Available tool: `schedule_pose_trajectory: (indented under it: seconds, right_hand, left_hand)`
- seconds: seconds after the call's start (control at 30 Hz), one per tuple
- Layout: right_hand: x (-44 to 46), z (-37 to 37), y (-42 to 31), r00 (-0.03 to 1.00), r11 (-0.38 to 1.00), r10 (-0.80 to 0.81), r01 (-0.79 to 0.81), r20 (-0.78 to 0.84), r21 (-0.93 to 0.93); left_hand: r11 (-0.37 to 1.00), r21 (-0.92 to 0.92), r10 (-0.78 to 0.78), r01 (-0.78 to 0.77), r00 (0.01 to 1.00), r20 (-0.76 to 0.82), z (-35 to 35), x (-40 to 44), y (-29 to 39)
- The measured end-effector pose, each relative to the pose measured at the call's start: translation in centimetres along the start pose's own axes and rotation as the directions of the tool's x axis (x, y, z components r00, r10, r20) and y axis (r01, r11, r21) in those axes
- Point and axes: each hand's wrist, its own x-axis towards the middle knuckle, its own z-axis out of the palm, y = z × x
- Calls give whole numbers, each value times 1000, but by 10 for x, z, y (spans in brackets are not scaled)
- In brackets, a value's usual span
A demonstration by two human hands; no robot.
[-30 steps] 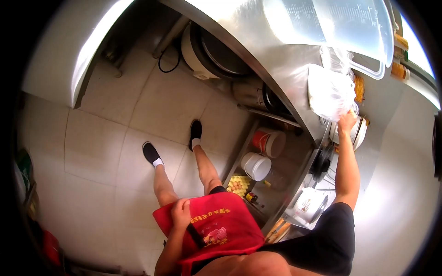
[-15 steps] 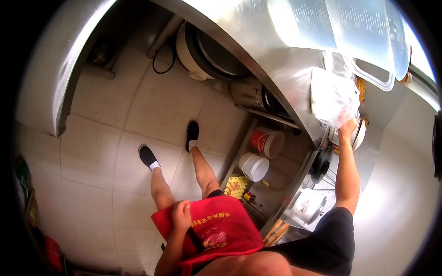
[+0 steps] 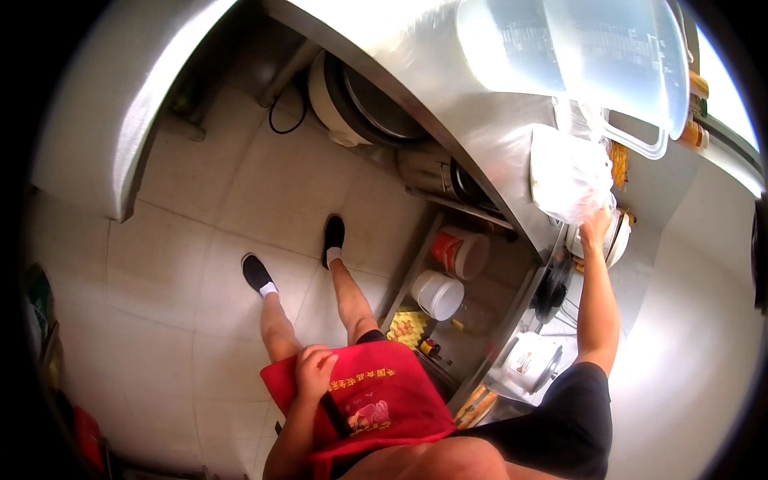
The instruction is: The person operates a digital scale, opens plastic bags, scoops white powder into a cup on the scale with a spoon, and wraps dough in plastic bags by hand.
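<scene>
My right hand (image 3: 594, 226) reaches over the metal counter. Its fingers are closed at the near edge of a white, translucent plastic bag (image 3: 566, 174), partly hidden by the bag's bright folds. What the bag contains cannot be made out. Beyond it lies a large clear plastic measuring jug (image 3: 592, 56) with a scale on its side and a handle toward the bag. Against the red apron (image 3: 400, 400) rests my left hand (image 3: 314, 372), its fingers curled together; whether anything is in them is hidden.
Below the counter, a shelf holds a red-and-white tub (image 3: 462, 254), a white bucket (image 3: 438, 294) and an egg tray (image 3: 408, 328). A large round cooker (image 3: 364, 100) stands farther along. White appliances (image 3: 532, 360) sit on the counter's right. Another metal counter (image 3: 88, 136) edges the tiled floor.
The view has shifted slightly, so the bag and jug appear a little farther left. My right hand stays at the bag; the left fingers have loosened or shifted slightly on the apron.
</scene>
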Motion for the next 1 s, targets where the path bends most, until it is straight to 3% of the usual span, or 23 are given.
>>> schedule_pose_trajectory:
  seconds: [0.03,0.1,0.17,0.2,0.23,0.27,0.33,0.4,0.43,0.47,0.5,0.53,0.57,0.6,0.63,0.67,0.73,0.8,0.83,0.87,0.93,0.97,1.0]
  right_hand:
    - [2,-6,7,1000,1000,0,0,-5,10]
    - [6,-17,29,904,919,382,-348,194,-187]
    - [5,-18,33,928,958,285,-267,241,-106]
    - [3,-17,32,943,982,186,-184,278,-32]
    - [0,-17,30,920,962,271,-267,283,-52]
    - [-2,-20,21,943,972,232,-231,237,-33]
    - [-3,-30,2,969,987,139,-119,204,-109]
    - [-4,-43,-20,987,990,75,-56,142,-132]
    - [-7,-40,3,984,988,-101,117,148,-100]
    - [-12,-43,-1,963,995,72,-86,260,43]
    - [-15,-59,-29,951,991,64,-97,303,96]
    - [-21,-65,-31,965,980,49,-96,258,174]
    - [-27,-58,-13,990,981,15,-42,143,191]
    - [-35,-70,-23,991,972,103,-119,87,203]
    - [-44,-82,-30,998,988,66,-64,-14,142]
    - [-51,-92,-31,992,962,125,-116,-20,248]
    - [-77,-97,-17,988,942,16,36,-152,335]
    - [-87,-118,-8,965,835,250,-173,-81,522]
    - [-88,-123,9,926,770,370,-262,-73,582]
    - [-91,-108,42,886,809,422,-274,-190,520]
    - [-97,-92,92,651,398,754,-563,91,724]
    - [-87,-79,114,597,283,784,-589,171,757]
    - [-80,-62,137,619,312,761,-613,196,726]
  left_hand:
    - [984,119,118,-128,989,90,-6,0,2]
    - [976,168,133,-142,989,67,-5,-1,-3]
    - [963,219,150,-156,988,43,0,-2,0]
    - [971,190,166,-146,982,-95,4,0,5]
    - [972,183,181,-150,969,-168,1,-3,12]
    - [972,177,194,-154,951,-240,-3,-6,19]
    - [942,286,169,-176,984,48,-20,-13,34]
    - [925,326,188,-197,980,59,-28,-19,44]
    - [916,348,184,-201,979,81,-30,-22,51]
    - [901,366,208,-232,972,105,-31,-28,66]
    - [912,346,243,-222,970,-19,-31,-30,81]
    - [921,322,275,-218,951,-143,-29,-32,95]
    - [895,395,264,-208,960,-93,-33,-34,95]
    - [875,414,301,-250,951,-62,-38,-30,97]
    - [898,394,154,-195,979,134,-49,-26,97]
    - [908,402,-15,-122,946,322,-54,-21,102]
    - [826,499,95,-264,936,337,-45,-22,128]
    - [824,481,260,-301,954,150,-17,-13,170]
    - [870,463,111,-167,983,146,-8,-8,193]
    - [857,485,114,-173,982,150,0,-3,210]
    - [867,476,94,-151,986,141,21,-5,237]
    - [845,519,79,-128,990,116,39,14,249]
    - [841,527,74,-121,991,108,57,25,256]
